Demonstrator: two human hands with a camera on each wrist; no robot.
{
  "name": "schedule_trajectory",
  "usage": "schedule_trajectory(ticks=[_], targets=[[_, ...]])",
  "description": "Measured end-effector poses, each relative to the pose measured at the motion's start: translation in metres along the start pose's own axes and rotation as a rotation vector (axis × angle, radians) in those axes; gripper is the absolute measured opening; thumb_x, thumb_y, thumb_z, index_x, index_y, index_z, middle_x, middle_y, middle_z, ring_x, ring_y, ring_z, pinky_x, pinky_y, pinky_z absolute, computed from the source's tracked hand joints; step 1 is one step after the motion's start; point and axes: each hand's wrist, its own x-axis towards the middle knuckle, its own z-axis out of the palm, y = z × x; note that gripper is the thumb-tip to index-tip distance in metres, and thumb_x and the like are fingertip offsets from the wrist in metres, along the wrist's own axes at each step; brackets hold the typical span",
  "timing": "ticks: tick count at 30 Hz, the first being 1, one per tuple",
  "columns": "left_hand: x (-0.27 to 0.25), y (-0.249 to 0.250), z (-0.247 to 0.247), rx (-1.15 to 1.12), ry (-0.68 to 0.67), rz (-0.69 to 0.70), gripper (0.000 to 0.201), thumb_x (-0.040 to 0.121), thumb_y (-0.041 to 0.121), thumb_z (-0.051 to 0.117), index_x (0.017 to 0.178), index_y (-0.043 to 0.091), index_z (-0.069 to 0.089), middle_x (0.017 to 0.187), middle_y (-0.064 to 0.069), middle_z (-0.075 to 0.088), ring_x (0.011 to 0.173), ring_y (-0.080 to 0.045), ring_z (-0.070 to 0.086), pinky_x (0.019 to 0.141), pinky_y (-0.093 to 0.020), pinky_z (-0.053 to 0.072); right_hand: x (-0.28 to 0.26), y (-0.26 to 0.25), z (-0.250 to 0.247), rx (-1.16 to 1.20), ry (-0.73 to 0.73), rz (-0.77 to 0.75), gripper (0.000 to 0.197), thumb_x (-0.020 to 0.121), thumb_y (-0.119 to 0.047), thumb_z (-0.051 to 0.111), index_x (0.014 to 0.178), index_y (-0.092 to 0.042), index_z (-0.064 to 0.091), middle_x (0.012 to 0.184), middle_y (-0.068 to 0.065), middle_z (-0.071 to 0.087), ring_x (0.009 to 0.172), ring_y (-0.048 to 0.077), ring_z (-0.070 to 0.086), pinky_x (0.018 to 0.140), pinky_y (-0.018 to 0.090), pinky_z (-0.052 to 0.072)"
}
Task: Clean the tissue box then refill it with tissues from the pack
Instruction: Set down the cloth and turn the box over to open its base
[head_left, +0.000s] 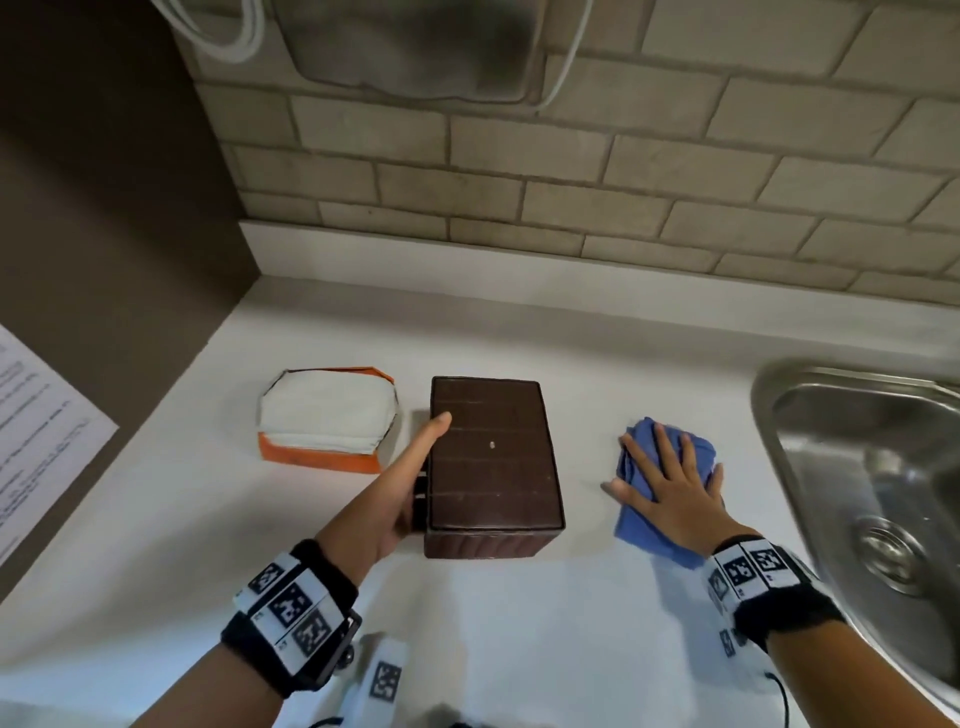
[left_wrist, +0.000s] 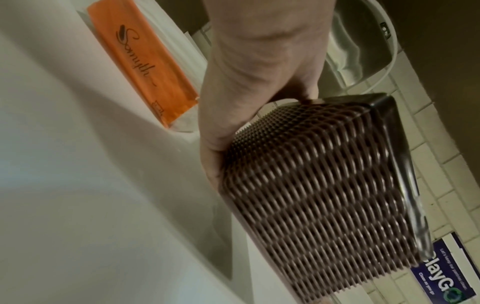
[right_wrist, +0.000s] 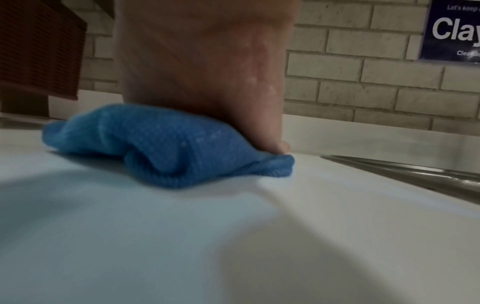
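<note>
Cloth pickup next, tissue box braced

On the tabletop, tissue box sits mid, pack just left. We grip box w/ left hand; right hand flat, fingers spread, on blue cloth. Bunch cloth, wipe lid first.

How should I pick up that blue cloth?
Pinch the blue cloth from above, at its bunched middle. It lies folded and low on the white counter, so its flat edges offer little to grab. The right hand already rests flat on it.
</note>
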Motion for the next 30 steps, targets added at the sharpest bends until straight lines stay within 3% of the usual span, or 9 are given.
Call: schedule_trajectory(ticks=[5, 8, 11, 15, 18, 22, 25, 28, 30], targets=[[0.007, 0.002, 0.002, 0.024, -0.012, -0.005, 0.063, 0.081, 0.069, 0.061, 0.122, 0.022, 0.071, 0.102, -0.001, 0.08, 0.094, -0.018, 0.076, 0.092, -0.037, 0.056, -0.018, -0.037, -0.024, 0.316, 0.23, -0.023, 0.075, 0.084, -0.076, 0.012, 0.149, -0.04, -0.004, 0.16, 0.007, 0.009, 0.148, 0.032, 0.0, 0.114, 0.059, 0.007], [0.011, 0.003, 0.009, 0.021, 0.003, 0.008, 0.058, 0.086, 0.066, 0.057, 0.12, 0.02, 0.071, 0.094, -0.006, 0.081, 0.08, -0.022, 0.078, 0.074, -0.032, 0.063, -0.047, -0.077, -0.048, 0.888, 0.003, -0.069, 0.066, 0.094, -0.049, 0.039, 0.149, -0.041, 0.003, 0.146, -0.012, 0.029, 0.143, 0.009, 0.021, 0.108, 0.017, 0.016], [0.011, 0.004, 0.016, 0.001, -0.032, 0.014, 0.057, 0.086, 0.066, 0.059, 0.123, 0.025, 0.069, 0.111, -0.004, 0.078, 0.102, -0.023, 0.075, 0.094, -0.037, 0.058, -0.066, -0.103, -0.053, 1.067, -0.174, -0.165, 0.071, 0.091, -0.05, 0.044, 0.149, -0.041, 0.005, 0.144, -0.023, 0.032, 0.128, -0.009, 0.035, 0.096, 0.007, 0.03], [0.012, 0.006, 0.015, 0.042, -0.048, 0.014, 0.056, 0.083, 0.069, 0.06, 0.122, 0.029, 0.069, 0.118, 0.0, 0.076, 0.115, -0.022, 0.07, 0.111, -0.044, 0.046, -0.063, -0.116, -0.045, 1.279, -0.228, -0.199, 0.06, 0.087, -0.059, 0.042, 0.143, -0.047, 0.025, 0.135, -0.028, 0.051, 0.12, -0.008, 0.052, 0.106, 0.031, 0.043], [0.012, 0.009, 0.011, 0.103, -0.091, 0.006, 0.065, 0.074, 0.071, 0.066, 0.122, 0.028, 0.071, 0.119, -0.001, 0.075, 0.115, -0.022, 0.07, 0.113, -0.044, 0.043, -0.054, -0.114, -0.047, 1.471, -0.307, -0.111, 0.053, 0.087, -0.065, 0.039, 0.134, -0.042, 0.044, 0.132, -0.008, 0.059, 0.12, 0.013, 0.057, 0.1, 0.046, 0.049], [0.008, 0.012, 0.006, 0.137, -0.165, -0.015, 0.057, 0.082, 0.063, 0.064, 0.122, 0.024, 0.072, 0.121, -0.002, 0.075, 0.117, -0.019, 0.069, 0.114, -0.04, 0.042, -0.044, -0.103, -0.056, 1.64, -0.31, -0.01, 0.047, 0.087, -0.046, 0.06, 0.131, -0.038, 0.048, 0.113, 0.004, 0.065, 0.1, 0.022, 0.066, 0.077, 0.044, 0.056], [0.01, 0.013, 0.003, 0.149, -0.176, -0.004, 0.049, 0.09, 0.061, 0.057, 0.11, 0.022, 0.078, 0.109, -0.003, 0.078, 0.103, -0.017, 0.074, 0.1, -0.033, 0.052, -0.043, -0.1, -0.057, 1.655, -0.322, -0.007, 0.041, 0.088, -0.035, 0.061, 0.127, -0.038, 0.049, 0.1, 0.002, 0.067, 0.088, 0.022, 0.068, 0.074, 0.045, 0.056], [0.015, 0.012, 0.0, 0.116, -0.094, -0.02, 0.065, 0.097, 0.059, 0.041, 0.066, 0.016, 0.079, 0.065, 0.0, 0.074, 0.059, -0.011, 0.072, 0.065, -0.023, 0.054, -0.044, -0.101, -0.053, 1.715, -0.304, 0.039, 0.037, 0.091, -0.037, 0.057, 0.126, -0.027, 0.052, 0.106, 0.011, 0.059, 0.091, 0.028, 0.064, 0.077, 0.05, 0.056], [0.018, 0.014, -0.004, 0.074, -0.02, -0.021, 0.058, 0.095, 0.061, 0.044, 0.08, 0.016, 0.077, 0.078, -0.002, 0.074, 0.071, -0.016, 0.072, 0.079, -0.033, 0.054, -0.043, -0.1, -0.049, 1.792, -0.253, 0.112, 0.039, 0.09, -0.037, 0.059, 0.121, -0.016, 0.05, 0.11, 0.017, 0.053, 0.095, 0.034, 0.06, 0.08, 0.058, 0.054]])
